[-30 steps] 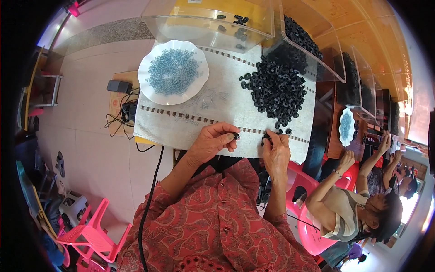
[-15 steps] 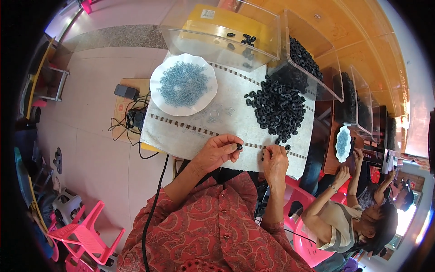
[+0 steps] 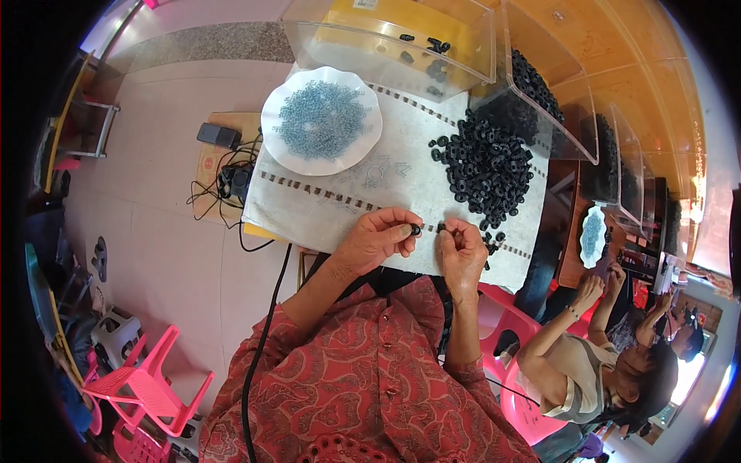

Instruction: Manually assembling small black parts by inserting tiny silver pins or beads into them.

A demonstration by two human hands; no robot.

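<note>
Between the thumb and fingers of my left hand [image 3: 378, 241] is a small round black part [image 3: 416, 230]. Close beside it, my right hand [image 3: 465, 255] pinches another small black piece [image 3: 441, 228] at its fingertips. The two pieces face each other with a narrow gap between them. A heap of small black ring-like parts [image 3: 490, 170] lies on the cloth beyond my right hand, a few loose ones next to that hand. Farther left stands a white scalloped plate [image 3: 270, 147] full of small bluish clear pieces [image 3: 320, 116].
Clear plastic bins [image 3: 482, 58] stand along the far edge of the cloth-covered table [image 3: 309, 220]. A black adapter [image 3: 218, 136] and tangled cables [image 3: 235, 181] lie to the left. At the right, another person [image 3: 571, 363] works beside a small plate [image 3: 593, 235]. Pink chairs [image 3: 147, 382] stand around.
My right hand has moved left and up from near the loose black parts toward my left hand, a small black piece now showing at its fingertips. The view has shifted slightly.
</note>
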